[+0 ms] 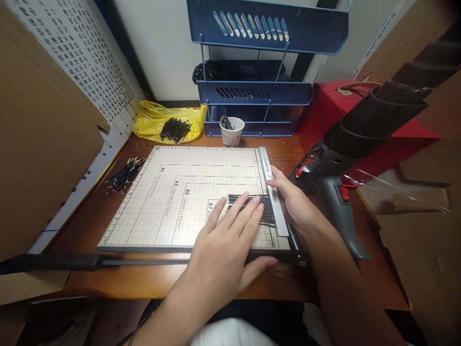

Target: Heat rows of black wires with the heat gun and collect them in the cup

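1. Risk: the rods [267, 210] could roll or fan out, likely from uneven pressure under the left hand [228, 240], which lay flat across them.
2. Risk: row ends could lose alignment if the right hand [297, 204] nudged the strip [274, 197]; whether the strip was fixed couldn't be told.
3. Risk: fingers could get cut if the blade arm [144, 262] was worked while the left wrist and thumb overhung that near edge. Arm lay low along it.
4. Rods' position: side by side on the board [201, 173], toward its right side, partly under the left fingers, between both hands. Right ends met the strip; touching it or running under, unclear.
5. Hands: apart from each other. Left flat, fingers extended, not wrapped around anything. Right sat at the strip's outer edge, thumb at the strip; remaining fingers hidden, grip couldn't be told.
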`<state>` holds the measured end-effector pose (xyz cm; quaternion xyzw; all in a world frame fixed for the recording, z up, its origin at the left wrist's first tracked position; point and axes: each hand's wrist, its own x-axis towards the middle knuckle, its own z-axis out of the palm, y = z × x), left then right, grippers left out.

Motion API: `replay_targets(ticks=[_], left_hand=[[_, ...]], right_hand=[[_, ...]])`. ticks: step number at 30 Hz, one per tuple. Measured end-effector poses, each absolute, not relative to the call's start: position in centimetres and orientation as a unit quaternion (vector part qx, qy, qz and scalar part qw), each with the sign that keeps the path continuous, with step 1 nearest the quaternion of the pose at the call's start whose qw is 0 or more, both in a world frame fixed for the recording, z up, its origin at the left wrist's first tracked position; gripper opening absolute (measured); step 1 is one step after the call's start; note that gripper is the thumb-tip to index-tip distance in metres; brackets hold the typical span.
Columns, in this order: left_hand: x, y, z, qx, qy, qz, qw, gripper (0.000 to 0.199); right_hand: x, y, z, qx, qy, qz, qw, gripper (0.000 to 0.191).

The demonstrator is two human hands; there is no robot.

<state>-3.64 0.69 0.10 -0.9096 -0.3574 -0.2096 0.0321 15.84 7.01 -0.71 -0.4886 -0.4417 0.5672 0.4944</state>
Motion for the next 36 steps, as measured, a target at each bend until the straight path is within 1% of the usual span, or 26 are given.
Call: replay_targets(ticks=[6, 14, 22, 28, 36], left_hand=[[-3.6, 1.1, -0.5, -0.885, -0.394, -0.247, 0.013, 0.067], [-3.6, 1.1, -0.2, -0.888, -0.387, -0.249, -0.026, 0.066], [-3.4, 1.1, 0.2, -0.884, -0.388, -0.256, -0.054, 0.064], [-3.5, 1.0, 0.4, -0.881, -0.397, -0.251, -0.063, 0.066], [-3.6, 1.0, 0.2, -0.876, -0.403, -0.256, -0.07, 0.068]], right_hand=[[15.6, 6.6, 1.0, -0.451, -0.381, 0.64, 0.491, 0.059], [16.3, 6.5, 0.1, -0.47, -0.388, 0.632, 0.479, 0.071], [16.5, 6.4, 0.2, -0.464, -0.381, 0.645, 0.472, 0.071], [16.9, 6.5, -0.1, -0.451, -0.405, 0.636, 0.478, 0.067], [16.4, 6.4, -0.3, -0.482, -0.403, 0.616, 0.475, 0.072]])
